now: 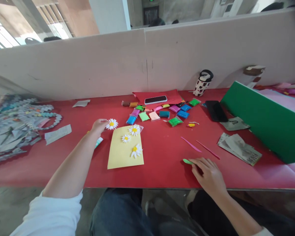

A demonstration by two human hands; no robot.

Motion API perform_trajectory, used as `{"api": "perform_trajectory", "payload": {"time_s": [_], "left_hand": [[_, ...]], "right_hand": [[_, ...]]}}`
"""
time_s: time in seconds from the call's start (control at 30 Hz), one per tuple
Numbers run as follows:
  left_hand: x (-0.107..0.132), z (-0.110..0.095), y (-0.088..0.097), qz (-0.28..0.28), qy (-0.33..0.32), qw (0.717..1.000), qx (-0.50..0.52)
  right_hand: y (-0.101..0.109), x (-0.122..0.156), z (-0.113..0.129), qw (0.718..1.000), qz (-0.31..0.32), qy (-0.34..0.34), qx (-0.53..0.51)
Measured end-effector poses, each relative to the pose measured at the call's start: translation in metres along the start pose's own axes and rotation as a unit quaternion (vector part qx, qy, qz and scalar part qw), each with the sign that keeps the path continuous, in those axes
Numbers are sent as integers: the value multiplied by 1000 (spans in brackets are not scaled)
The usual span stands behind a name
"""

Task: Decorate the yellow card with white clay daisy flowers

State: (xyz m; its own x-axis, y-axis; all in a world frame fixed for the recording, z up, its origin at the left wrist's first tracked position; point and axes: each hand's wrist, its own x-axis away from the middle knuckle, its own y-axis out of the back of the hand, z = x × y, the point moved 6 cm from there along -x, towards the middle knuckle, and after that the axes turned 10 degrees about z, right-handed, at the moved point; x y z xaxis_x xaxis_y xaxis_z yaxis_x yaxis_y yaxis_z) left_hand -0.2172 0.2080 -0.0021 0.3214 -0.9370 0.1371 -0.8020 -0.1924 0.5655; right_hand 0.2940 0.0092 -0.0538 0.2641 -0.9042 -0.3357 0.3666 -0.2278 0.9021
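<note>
"Grip?"

"Left hand (99, 127) at a white daisy (112, 124) just beside a yellow card (120, 160), pinch impossible to tell; right hand (208, 175) clenched over green clay (187, 161) on the red table (162, 157)."

"Left to right?"

"Grey patterned strips (14, 124), three daisies on the card, bright clay packets (144, 116), black phone (155, 100), green board (267, 131)."

"Room?"

"Pale partition (88, 65), windows (5, 36) beyond."
</note>
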Motion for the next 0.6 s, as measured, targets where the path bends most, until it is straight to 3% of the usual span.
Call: {"api": "perform_trajectory", "payload": {"time_s": [0.13,0.33,0.47,0.6], "left_hand": [[10,-13,4,39,-16,994,97],[38,-16,-22,177,9,974,143],[51,-12,-36,190,35,973,128],[54,-11,-38,173,52,981,77]], "right_hand": [[3,0,2,1000,-6,2,-1],[4,-1,2,1000,-19,10,-3],[1,-1,0,1000,-22,18,5],[1,-1,1,1000,-16,4,5]]}}
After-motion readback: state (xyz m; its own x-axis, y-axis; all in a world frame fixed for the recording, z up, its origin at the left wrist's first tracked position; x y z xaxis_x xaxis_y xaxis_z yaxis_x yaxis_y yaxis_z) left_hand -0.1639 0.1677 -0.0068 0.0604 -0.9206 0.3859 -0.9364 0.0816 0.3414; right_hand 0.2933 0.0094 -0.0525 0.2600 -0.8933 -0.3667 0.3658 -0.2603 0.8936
